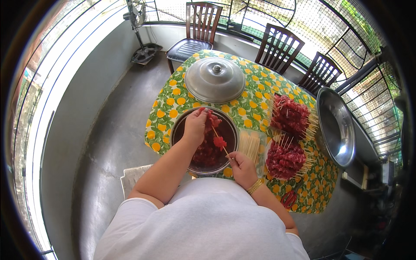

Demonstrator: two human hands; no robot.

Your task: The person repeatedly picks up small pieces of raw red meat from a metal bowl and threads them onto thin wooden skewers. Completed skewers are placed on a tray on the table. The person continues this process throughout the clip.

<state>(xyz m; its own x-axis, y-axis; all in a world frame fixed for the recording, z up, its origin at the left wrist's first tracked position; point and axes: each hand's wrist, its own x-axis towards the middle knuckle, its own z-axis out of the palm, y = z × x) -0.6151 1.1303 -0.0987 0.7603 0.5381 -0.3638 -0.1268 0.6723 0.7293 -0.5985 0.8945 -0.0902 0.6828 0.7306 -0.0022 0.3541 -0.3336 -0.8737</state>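
Over a large metal pot [236, 149] of raw red meat, my left hand [196, 125] pinches a piece of raw meat [213, 121] at the tip of a bamboo skewer. My right hand [242, 168] grips the lower end of that bamboo skewer [225, 151], which slants up to the left. Another chunk of meat [219, 142] is threaded partway along it. Right of the pot, a clear tray holds a bundle of bare bamboo skewers [249, 145].
Two piles of meat skewers, a far one [291, 116] and a near one [286, 161], lie on the right of the fruit-patterned tablecloth [162, 123]. A domed metal lid [215, 82] sits behind the pot. Scissors with red handles [289, 199] lie near the right edge. A wide metal basin [336, 128] leans beyond.
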